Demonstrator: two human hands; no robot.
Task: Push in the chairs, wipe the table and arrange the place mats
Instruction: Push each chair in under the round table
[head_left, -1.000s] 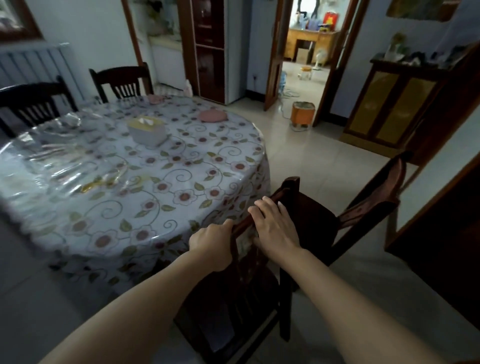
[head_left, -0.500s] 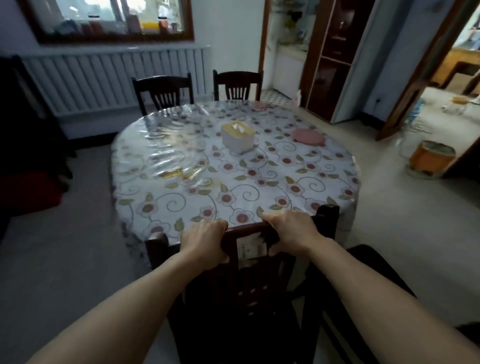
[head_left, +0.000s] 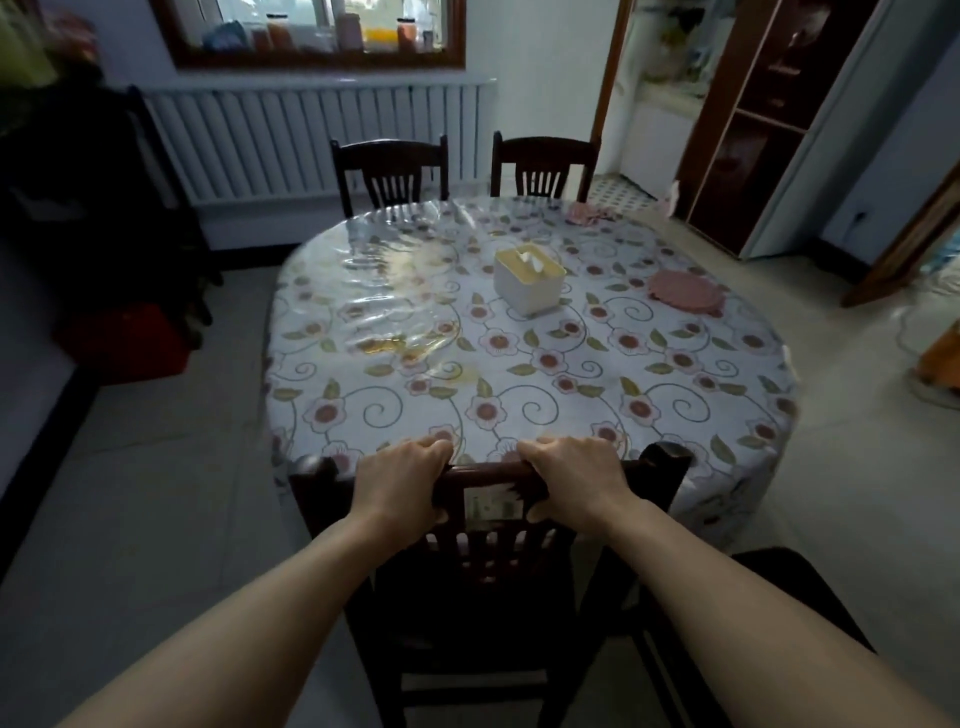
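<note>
A dark wooden chair (head_left: 665, 465) stands at the near edge of the round table (head_left: 519, 364), its back toward me. My left hand (head_left: 402, 483) and my right hand (head_left: 576, 478) both grip its top rail, fingers curled over the far side. The table wears a flowered cloth under clear plastic. A round pink place mat (head_left: 685, 292) lies at the right, and another pink mat (head_left: 587, 212) sits at the far edge. Two more dark chairs, one at the left (head_left: 390, 169) and one at the right (head_left: 543, 163), stand at the far side.
A white tissue box (head_left: 527, 279) sits near the table's middle. Another dark chair seat (head_left: 779, 597) is at my lower right. A radiator (head_left: 311, 140) lines the far wall, a red box (head_left: 124, 343) sits on the floor at left, and a cabinet (head_left: 753, 119) stands at right.
The chair has swung round from the table's side to face it squarely and moved closer to the edge. My right hand went from resting on the rail to gripping it.
</note>
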